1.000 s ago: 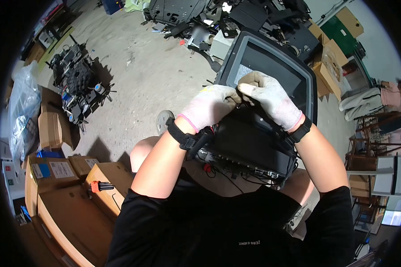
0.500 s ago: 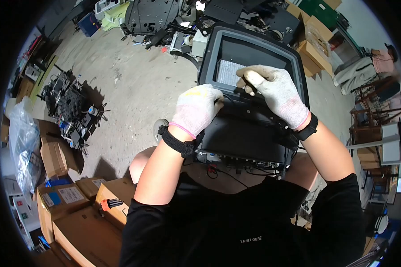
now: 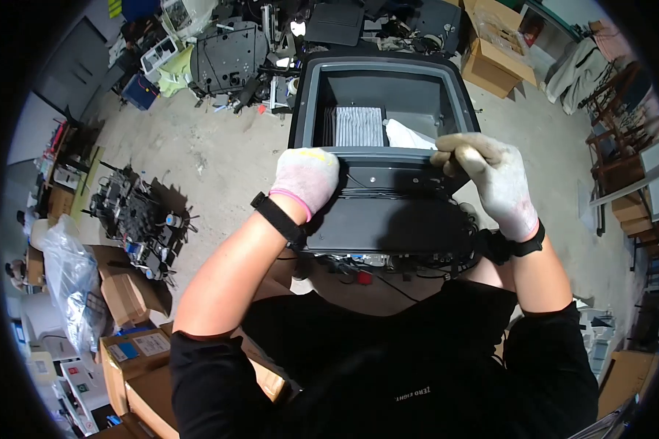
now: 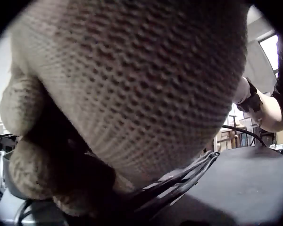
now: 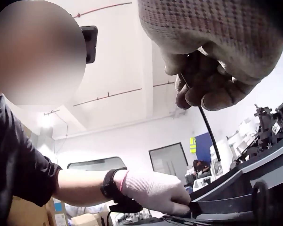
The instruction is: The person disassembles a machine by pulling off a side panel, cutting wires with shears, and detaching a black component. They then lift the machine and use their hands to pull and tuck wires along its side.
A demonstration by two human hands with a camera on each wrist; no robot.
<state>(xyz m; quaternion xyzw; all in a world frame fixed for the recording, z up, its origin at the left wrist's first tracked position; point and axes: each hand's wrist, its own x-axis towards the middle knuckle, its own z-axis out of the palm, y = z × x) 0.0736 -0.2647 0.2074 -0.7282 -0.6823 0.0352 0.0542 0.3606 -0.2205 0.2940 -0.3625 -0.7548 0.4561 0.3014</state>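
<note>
The gloved left hand [image 3: 306, 179] is at the left edge of a black console unit [image 3: 388, 228], below the open compartment's grey rim [image 3: 395, 152]. Its curled fingers grip black cables [image 4: 179, 181] in the left wrist view; the fingertips are partly hidden. Across the unit, the gloved right hand [image 3: 490, 179] is raised over the right corner. Between its curled thumb and fingers it pinches a thin black cable [image 5: 209, 132], which hangs down in the right wrist view. More dark cables [image 3: 388, 194] run along the unit between the hands.
A pleated grey piece [image 3: 357, 126] and a white piece [image 3: 406, 135] are in the compartment. Dark parts [image 3: 231, 58] pile up beyond it. A black mechanical assembly [image 3: 135, 212] stands on the left floor, with cardboard boxes [image 3: 143, 351] at lower left.
The hands, close together earlier, have moved apart, left hand leftward and right hand rightward. The head view has shifted, showing more of the compartment and the white piece.
</note>
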